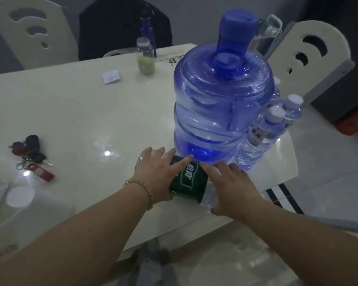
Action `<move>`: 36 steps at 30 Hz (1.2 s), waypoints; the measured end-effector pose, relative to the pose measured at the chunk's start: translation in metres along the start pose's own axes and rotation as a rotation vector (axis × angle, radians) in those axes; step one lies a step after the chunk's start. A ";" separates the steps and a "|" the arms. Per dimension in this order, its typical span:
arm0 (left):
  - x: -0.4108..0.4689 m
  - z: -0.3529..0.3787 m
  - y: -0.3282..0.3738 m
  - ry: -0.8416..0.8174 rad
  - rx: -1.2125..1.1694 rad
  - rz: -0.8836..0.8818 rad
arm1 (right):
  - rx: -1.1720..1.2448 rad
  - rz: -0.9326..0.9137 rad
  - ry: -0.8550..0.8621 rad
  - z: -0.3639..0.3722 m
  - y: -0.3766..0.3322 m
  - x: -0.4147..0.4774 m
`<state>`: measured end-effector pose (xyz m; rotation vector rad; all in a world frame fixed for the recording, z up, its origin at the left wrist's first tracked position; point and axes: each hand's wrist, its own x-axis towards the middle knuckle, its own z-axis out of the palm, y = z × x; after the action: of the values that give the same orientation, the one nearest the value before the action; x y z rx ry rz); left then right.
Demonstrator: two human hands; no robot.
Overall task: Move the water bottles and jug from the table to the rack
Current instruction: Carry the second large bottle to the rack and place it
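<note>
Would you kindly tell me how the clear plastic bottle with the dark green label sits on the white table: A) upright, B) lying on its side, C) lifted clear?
B: the green-labelled bottle lies sideways on the white table, with the left hand and right hand on it.

One large blue water jug (221,108), centre right. One green-labelled bottle (189,182) lying at lower centre, between two hands: left hand (159,172), right hand (238,188). At least three clear small bottles (260,137) at the jug's right; the exact count is hidden. One jar (145,55) and one dark blue bottle (146,27), upper centre. One bunch of keys (32,155), left. Three chairs (32,29) along the upper frame.
</note>
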<state>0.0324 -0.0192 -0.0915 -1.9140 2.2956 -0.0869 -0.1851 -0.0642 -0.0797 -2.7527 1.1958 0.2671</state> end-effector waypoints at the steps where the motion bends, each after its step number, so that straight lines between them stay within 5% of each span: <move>1: 0.000 0.000 -0.002 0.013 0.004 0.014 | 0.016 0.002 0.003 0.001 0.001 0.001; 13: -0.013 -0.006 0.006 0.042 -0.066 -0.026 | 0.034 -0.038 0.024 0.002 0.002 -0.003; 20: -0.025 -0.066 0.060 0.183 -0.109 -0.042 | -0.049 -0.139 0.072 -0.057 0.045 -0.062; 28: 0.042 -0.222 0.220 0.594 0.081 0.124 | -0.171 0.055 0.377 -0.153 0.193 -0.231; 36: 0.136 -0.310 0.385 0.627 0.120 0.312 | -0.119 0.256 0.451 -0.175 0.337 -0.355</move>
<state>-0.4127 -0.0986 0.1493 -1.5968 2.8550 -0.8748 -0.6513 -0.0732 0.1502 -2.8471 1.6915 -0.2888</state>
